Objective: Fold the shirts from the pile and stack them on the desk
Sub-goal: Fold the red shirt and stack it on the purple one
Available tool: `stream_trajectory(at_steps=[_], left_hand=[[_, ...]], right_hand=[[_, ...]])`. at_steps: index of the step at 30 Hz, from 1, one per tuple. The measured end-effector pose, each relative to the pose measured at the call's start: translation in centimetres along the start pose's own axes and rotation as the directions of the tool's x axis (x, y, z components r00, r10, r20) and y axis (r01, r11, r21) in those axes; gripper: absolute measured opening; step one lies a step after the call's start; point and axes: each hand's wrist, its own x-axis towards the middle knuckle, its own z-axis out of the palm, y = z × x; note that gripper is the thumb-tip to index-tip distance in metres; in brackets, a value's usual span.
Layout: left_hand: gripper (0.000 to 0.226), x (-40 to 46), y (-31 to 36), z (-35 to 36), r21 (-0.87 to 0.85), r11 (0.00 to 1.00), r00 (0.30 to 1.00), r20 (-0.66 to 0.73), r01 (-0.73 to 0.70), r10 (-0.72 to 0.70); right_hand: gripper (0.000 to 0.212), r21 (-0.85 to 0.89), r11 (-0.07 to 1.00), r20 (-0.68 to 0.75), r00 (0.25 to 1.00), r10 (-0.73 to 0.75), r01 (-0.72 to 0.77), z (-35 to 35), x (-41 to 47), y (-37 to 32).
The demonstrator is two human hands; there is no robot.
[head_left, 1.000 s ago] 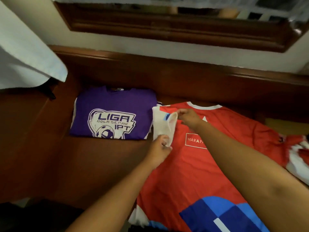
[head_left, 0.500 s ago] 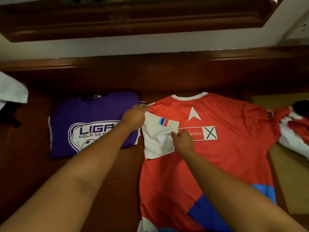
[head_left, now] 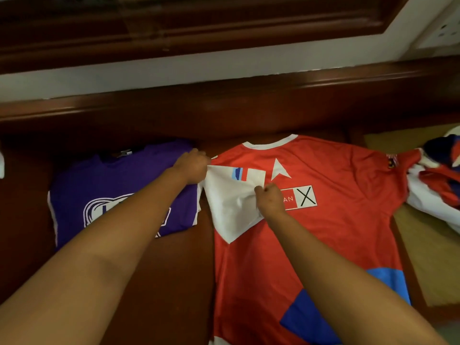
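Flat — red jersey (head_left: 311,240), white sleeve (head_left: 231,202) folded.

We have a single view, from a wide-angle camera worn on the person's head. It looks forward and steeply down onto the wooden table (head_left: 174,282), close enough that both forearms enter from the bottom edge and run up toward the middle of the frame. The left hand (head_left: 193,165) and right hand (head_left: 271,200) sit near the centre, just above it. The red shirt (head_left: 323,232) fills the lower right and middle, cut off by the bottom edge; the purple shirt (head_left: 119,185) lies at centre left. Across the top we see the wall and a dark wooden frame, bowed by the lens.
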Motion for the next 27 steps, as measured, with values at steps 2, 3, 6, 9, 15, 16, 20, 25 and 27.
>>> stream_trajectory(at_steps=[2, 3, 6, 9, 15, 16, 20, 25, 27], left_hand=[[0.026, 0.4, -0.3, -0.3, -0.132, 0.991, 1.000, 0.006, -0.001, 0.002], [0.024, 0.6, -0.3, -0.4, -0.194, 0.981, 1.000, 0.011, 0.010, -0.008], [0.022, 1.0, -0.2, -0.8, -0.286, 0.957, 0.999, 0.009, 0.043, -0.042], [0.022, 1.2, 0.2, -0.9, -0.295, 0.954, 0.998, 0.000, 0.058, -0.060], [0.027, 1.2, 1.0, -0.8, -0.239, 0.968, 0.997, 0.011, 0.080, -0.080], [0.027, 1.2, 1.1, -0.8, -0.231, 0.969, 0.996, 0.010, 0.085, -0.085], [0.025, 1.1, 1.1, -1.1, -0.177, 0.979, 0.994, -0.011, 0.102, -0.106], [0.027, 0.7, 1.9, -1.5, 0.046, 0.988, 0.989, -0.014, 0.146, -0.145], [0.033, 0.7, 2.6, -1.1, 0.157, 0.981, 0.994, -0.038, 0.110, -0.106]], right_hand=[[0.009, 0.091, 0.996, -0.007, 1.000, 0.005, -0.005, -0.9, 0.1, -0.4], [0.007, 0.132, 0.991, -0.002, 1.000, 0.011, -0.011, -1.4, 0.3, -0.7], [0.023, 0.221, 0.975, -0.017, 1.000, -0.019, 0.022, -2.2, 0.9, -1.0], [0.028, 0.250, 0.965, -0.070, 0.996, -0.064, 0.079, -2.5, 1.4, -0.5], [0.025, 0.240, 0.966, -0.062, 0.994, -0.087, 0.100, -2.8, 1.7, 0.9], [0.029, 0.251, 0.962, -0.040, 0.994, -0.099, 0.106, -2.9, 1.6, 0.8], [0.042, 0.262, 0.962, 0.095, 0.990, -0.108, 0.080, -3.5, 1.5, 0.6], [0.041, 0.184, 0.978, -0.050, 0.995, -0.088, 0.096, -3.9, 2.0, 1.5], [0.038, 0.063, 0.990, -0.102, 0.988, -0.118, 0.125, -4.0, 1.9, 1.7]])
